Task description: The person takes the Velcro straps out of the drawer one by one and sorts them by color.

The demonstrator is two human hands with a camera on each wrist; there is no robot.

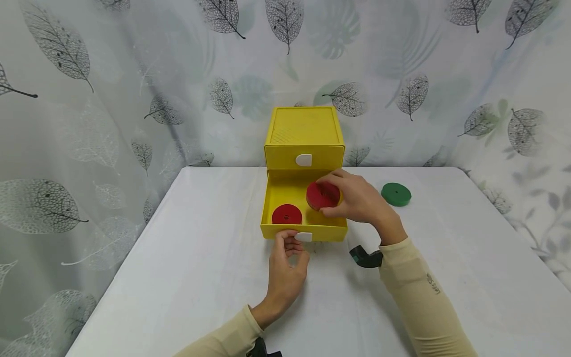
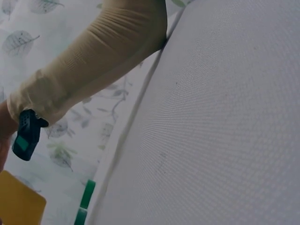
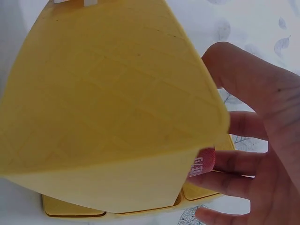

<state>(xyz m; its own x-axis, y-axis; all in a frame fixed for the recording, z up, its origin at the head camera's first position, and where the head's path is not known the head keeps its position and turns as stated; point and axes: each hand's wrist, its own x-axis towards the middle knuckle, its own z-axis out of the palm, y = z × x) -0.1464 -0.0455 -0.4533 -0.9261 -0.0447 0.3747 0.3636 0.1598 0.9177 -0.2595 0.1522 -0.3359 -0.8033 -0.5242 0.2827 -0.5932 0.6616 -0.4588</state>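
Note:
A yellow drawer [image 1: 276, 231] stands pulled out of a small yellow two-drawer box. Its front carries a white tab handle [image 1: 304, 237]. My left hand [image 1: 287, 277] grips the drawer's front beside that tab, fingers curled against the panel. Inside, a flat red round roll [image 1: 287, 214] with a small centre hole lies at the front left. My right hand [image 1: 357, 196] holds a second red roll [image 1: 322, 195] by its edge over the drawer's right side, thumb in front and fingers behind. In the right wrist view, white lettering shows on this red roll [image 3: 202, 161], partly hidden behind the drawer.
The closed upper drawer [image 1: 285, 157] and box top [image 1: 305, 124] rise behind the open drawer. A green round roll [image 1: 396, 194] lies on the white table [image 1: 214, 238] to the right. A leaf-patterned curtain [image 1: 187, 99] hangs behind the table.

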